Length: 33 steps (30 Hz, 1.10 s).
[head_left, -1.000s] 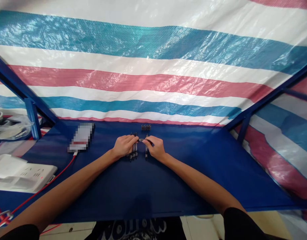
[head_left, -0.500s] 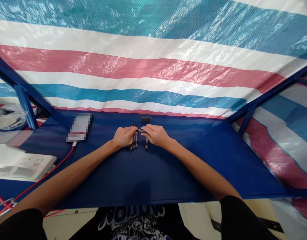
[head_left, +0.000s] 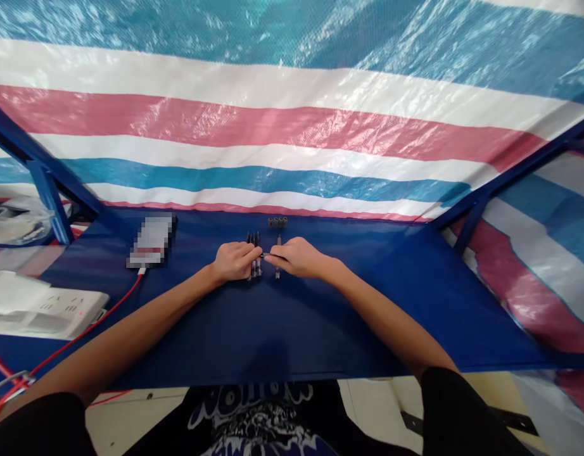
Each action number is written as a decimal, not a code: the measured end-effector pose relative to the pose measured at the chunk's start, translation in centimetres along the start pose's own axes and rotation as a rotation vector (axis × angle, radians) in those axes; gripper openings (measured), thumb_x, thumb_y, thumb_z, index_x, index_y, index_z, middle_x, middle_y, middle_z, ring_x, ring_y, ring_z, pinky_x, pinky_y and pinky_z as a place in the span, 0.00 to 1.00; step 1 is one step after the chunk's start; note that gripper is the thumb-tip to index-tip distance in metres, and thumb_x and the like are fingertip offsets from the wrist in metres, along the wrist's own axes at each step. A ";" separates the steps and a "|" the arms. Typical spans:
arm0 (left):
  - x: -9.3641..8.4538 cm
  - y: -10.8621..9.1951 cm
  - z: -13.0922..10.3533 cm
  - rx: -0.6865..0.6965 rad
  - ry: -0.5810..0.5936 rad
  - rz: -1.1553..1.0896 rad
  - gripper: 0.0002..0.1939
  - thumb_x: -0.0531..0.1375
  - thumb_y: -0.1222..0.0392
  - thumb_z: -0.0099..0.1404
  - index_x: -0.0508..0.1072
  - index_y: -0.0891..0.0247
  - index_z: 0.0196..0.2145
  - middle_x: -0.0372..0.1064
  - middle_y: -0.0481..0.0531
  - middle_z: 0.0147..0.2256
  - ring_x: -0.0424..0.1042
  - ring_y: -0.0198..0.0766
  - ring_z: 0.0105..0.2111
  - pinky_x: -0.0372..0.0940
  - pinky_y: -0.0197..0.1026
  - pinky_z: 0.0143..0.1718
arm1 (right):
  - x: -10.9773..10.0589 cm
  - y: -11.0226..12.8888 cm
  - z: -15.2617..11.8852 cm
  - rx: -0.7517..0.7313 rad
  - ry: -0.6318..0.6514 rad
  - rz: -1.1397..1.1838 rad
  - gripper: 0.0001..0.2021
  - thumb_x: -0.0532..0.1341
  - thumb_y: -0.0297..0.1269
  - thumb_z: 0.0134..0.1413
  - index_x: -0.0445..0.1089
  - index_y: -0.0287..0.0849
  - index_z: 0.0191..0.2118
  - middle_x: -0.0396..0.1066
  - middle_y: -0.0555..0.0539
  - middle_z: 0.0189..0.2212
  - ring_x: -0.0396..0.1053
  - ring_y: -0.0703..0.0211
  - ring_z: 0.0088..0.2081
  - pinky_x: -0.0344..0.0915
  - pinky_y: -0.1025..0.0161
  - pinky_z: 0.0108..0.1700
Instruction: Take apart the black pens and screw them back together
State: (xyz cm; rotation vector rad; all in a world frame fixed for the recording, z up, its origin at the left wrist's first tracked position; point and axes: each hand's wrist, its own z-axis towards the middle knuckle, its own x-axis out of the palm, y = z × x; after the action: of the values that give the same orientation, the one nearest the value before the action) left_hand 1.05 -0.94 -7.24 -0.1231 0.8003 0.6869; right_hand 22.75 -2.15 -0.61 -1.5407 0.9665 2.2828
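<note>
Between my two hands is a slim dark pen, held level over the table. My left hand is closed, its thumb and fingers pinching the pen's left end. At the other end my right hand is closed on it in a pinch. Several similar pens lie side by side beneath and beside my left fingertips, partly covered. One more slim pen lies by my right fingertips, its middle hidden. Behind the hands stands a short row of small dark cylinders.
A phone, blurred out, lies at the left of the blue table with a red cable plugged in. A white power strip is further left. Striped plastic sheeting hangs behind, between blue frame bars.
My hands have shifted slightly toward me, still meeting at the pen. The pen's grey part by my right fingers no longer shows; a thin dark part shows instead.
</note>
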 end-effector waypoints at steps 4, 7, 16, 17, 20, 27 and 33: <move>0.1 0.0 -0.2 0.011 -0.019 0.026 0.11 0.49 0.62 0.65 0.70 0.60 0.34 0.65 0.46 0.21 0.65 0.30 0.20 0.56 0.36 0.22 | 0.2 -0.1 0.2 0.083 0.024 0.274 0.21 0.53 0.41 0.61 0.57 0.41 0.18 0.54 0.54 0.15 0.50 0.68 0.20 0.46 0.66 0.27; -0.2 -0.1 0.1 0.054 -0.073 0.058 0.10 0.49 0.64 0.64 0.70 0.60 0.34 0.65 0.45 0.20 0.64 0.30 0.19 0.54 0.37 0.22 | 0.4 -0.3 0.2 0.218 0.080 0.578 0.23 0.54 0.46 0.61 0.58 0.40 0.18 0.56 0.54 0.15 0.52 0.69 0.19 0.49 0.69 0.24; -0.6 -0.1 0.1 0.057 -0.125 0.025 0.08 0.50 0.64 0.64 0.69 0.59 0.35 0.64 0.45 0.21 0.62 0.30 0.19 0.53 0.38 0.22 | 0.8 0.1 0.2 0.587 0.335 1.362 0.21 0.58 0.50 0.59 0.57 0.41 0.22 0.41 0.63 0.08 0.37 0.74 0.12 0.41 0.73 0.14; -0.6 -0.1 0.0 0.060 -0.127 0.028 0.08 0.50 0.64 0.65 0.69 0.59 0.36 0.64 0.45 0.21 0.62 0.30 0.19 0.54 0.38 0.22 | 0.9 0.1 0.3 0.592 0.356 1.398 0.21 0.57 0.49 0.60 0.57 0.41 0.22 0.41 0.63 0.08 0.37 0.74 0.12 0.41 0.74 0.14; -0.5 0.0 -0.1 0.077 -0.155 0.052 0.09 0.50 0.64 0.65 0.69 0.59 0.37 0.64 0.46 0.21 0.62 0.31 0.19 0.54 0.38 0.23 | 1.0 0.2 0.3 0.612 0.418 1.483 0.21 0.52 0.46 0.65 0.57 0.41 0.22 0.42 0.62 0.08 0.37 0.73 0.11 0.42 0.74 0.13; -0.2 0.4 -0.7 0.002 -0.104 0.048 0.11 0.48 0.61 0.66 0.70 0.58 0.35 0.63 0.48 0.20 0.61 0.33 0.19 0.54 0.39 0.22 | 1.5 1.3 0.3 0.686 0.446 1.659 0.21 0.45 0.46 0.68 0.51 0.43 0.23 0.42 0.61 0.08 0.35 0.71 0.12 0.43 0.74 0.13; -0.1 0.6 -0.8 -0.001 -0.071 0.037 0.14 0.46 0.58 0.67 0.71 0.59 0.36 0.63 0.48 0.19 0.61 0.33 0.19 0.54 0.39 0.22 | 1.3 1.5 0.2 0.638 0.449 1.605 0.21 0.42 0.45 0.68 0.49 0.44 0.22 0.40 0.61 0.09 0.34 0.70 0.12 0.42 0.72 0.13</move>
State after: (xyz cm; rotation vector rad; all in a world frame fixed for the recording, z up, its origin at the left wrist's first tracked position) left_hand 0.11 -0.82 -7.63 -0.0846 0.7352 0.7235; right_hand 21.22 -3.38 -1.13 -0.9454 3.4865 1.5959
